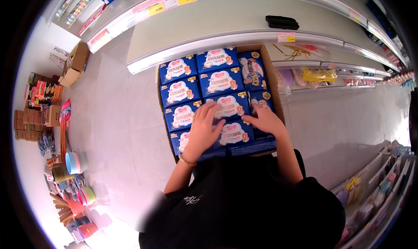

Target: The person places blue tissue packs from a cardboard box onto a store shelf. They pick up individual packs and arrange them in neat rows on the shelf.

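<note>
In front of me an open cardboard box (pixel 274 79) is packed with blue soft packs of cotton tissues in columns. My left hand (pixel 205 126), a bracelet on its wrist, is over the left and middle columns with thumb and fingers apart. Beneath its fingertips is a middle-column pack (pixel 233 106); whether they touch it is unclear. My right hand (pixel 266 118) is at the right column, fingers spread over a sideways pack (pixel 266 97) and partly hiding it. Another sideways pack (pixel 253 71) lies farther back. Neither hand visibly grips a pack.
A grey shelf (pixel 202 27) with price tags runs just beyond the box, bearing a black object (pixel 281 22). Lower shelves with bagged goods (pixel 318 75) continue right. Buckets (pixel 73 162) and cartons (pixel 29 123) line the left wall. Another stocked rack (pixel 369 196) stands at lower right.
</note>
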`<state>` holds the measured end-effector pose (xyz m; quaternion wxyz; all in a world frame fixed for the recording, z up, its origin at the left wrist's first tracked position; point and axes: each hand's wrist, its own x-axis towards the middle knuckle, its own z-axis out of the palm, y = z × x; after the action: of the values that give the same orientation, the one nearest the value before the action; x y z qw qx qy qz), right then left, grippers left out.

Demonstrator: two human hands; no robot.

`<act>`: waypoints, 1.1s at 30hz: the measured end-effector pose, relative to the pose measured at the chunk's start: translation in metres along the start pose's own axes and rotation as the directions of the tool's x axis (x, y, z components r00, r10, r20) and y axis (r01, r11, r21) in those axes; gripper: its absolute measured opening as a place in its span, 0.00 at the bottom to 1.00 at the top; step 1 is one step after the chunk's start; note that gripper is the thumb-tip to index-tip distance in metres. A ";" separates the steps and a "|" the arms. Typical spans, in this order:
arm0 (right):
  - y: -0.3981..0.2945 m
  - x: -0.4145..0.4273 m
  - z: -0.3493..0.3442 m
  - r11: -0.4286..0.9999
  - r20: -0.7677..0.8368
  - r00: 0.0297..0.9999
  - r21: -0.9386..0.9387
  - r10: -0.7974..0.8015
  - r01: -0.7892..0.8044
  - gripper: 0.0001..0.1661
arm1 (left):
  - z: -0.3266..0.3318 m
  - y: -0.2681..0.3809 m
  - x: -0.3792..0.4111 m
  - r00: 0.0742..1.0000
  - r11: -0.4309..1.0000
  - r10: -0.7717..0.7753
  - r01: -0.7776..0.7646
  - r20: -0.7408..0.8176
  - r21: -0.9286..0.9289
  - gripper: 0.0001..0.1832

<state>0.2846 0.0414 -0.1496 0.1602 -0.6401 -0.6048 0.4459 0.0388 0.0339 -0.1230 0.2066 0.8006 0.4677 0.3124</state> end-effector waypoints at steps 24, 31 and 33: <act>-0.002 -0.049 -0.033 0.847 0.069 0.988 0.526 -0.137 0.081 0.50 | 0.012 -0.016 -0.048 0.994 0.962 -0.092 0.074 -0.055 -0.263 0.31; -0.018 -0.035 -0.015 0.697 -0.070 0.962 0.676 -0.265 0.241 0.46 | 0.002 0.005 -0.046 0.956 0.695 -0.289 0.241 0.044 -0.677 0.29; -0.021 -0.024 0.001 0.476 -0.134 0.946 0.838 -0.295 0.267 0.45 | -0.001 0.006 -0.046 0.922 0.590 -0.385 0.218 -0.034 -0.777 0.28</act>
<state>0.2736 0.0234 -0.1254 0.5123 -0.3670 -0.4102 0.6592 0.0244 -0.0094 -0.1326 0.5254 0.5121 0.4402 0.5175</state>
